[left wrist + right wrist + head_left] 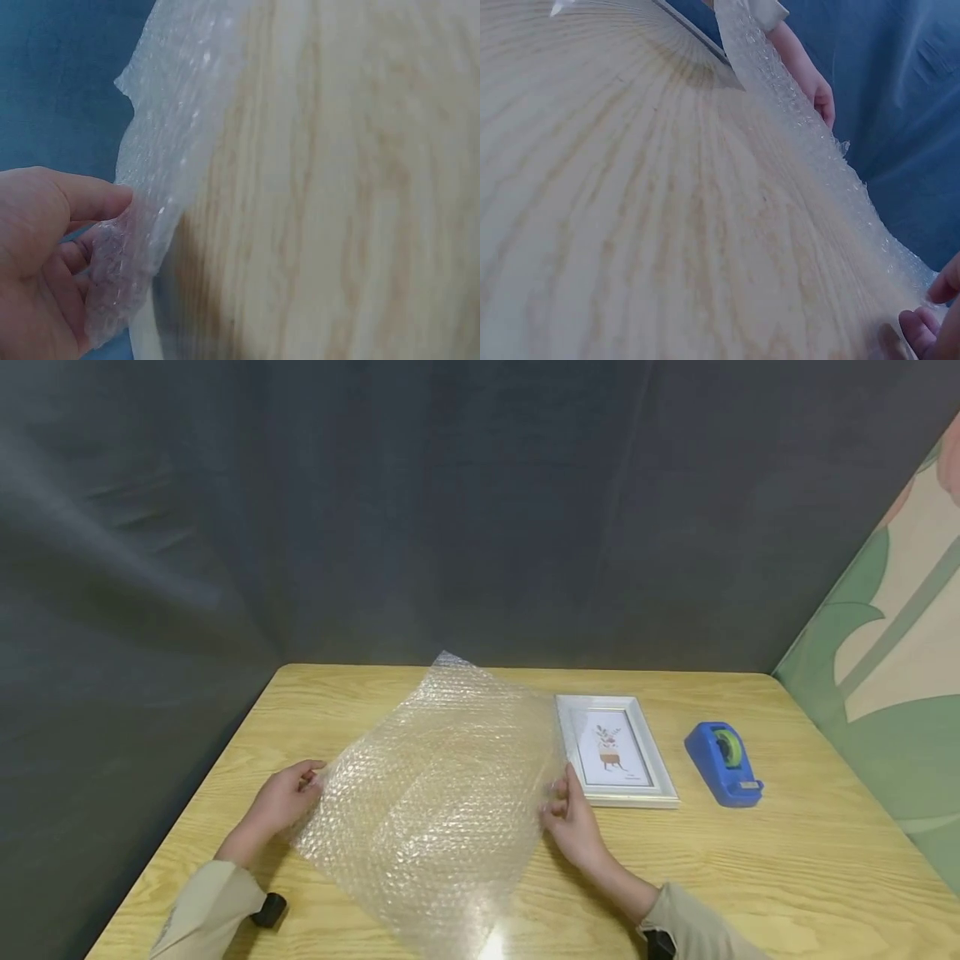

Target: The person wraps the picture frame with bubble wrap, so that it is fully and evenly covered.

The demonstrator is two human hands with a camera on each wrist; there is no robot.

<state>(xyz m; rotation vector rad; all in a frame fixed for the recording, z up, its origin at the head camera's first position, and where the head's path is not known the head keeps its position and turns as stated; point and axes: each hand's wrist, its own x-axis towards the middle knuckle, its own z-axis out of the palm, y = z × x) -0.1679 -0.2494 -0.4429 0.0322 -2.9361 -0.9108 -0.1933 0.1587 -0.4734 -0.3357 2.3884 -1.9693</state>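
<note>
A clear sheet of bubble wrap (pixel 427 777) is stretched between both hands over the wooden table, one corner pointing to the far side. My left hand (pixel 285 797) pinches its left edge between thumb and fingers; in the left wrist view the wrap (pixel 172 112) bends down past the thumb. At the opposite edge my right hand (pixel 576 827) grips the wrap, fingers curled at the border. In the right wrist view the sheet (pixel 802 127) hangs raised above the tabletop, and the right fingers (pixel 922 330) show at the lower corner.
Just right of the wrap lies a white picture frame (pixel 660 768) with a potted-plant print, its left edge overlapped by the sheet in the head view. Farther right stands a blue tape dispenser (pixel 712 768) with a green roll. A dark curtain (pixel 480 510) hangs behind the wooden table (pixel 810 860).
</note>
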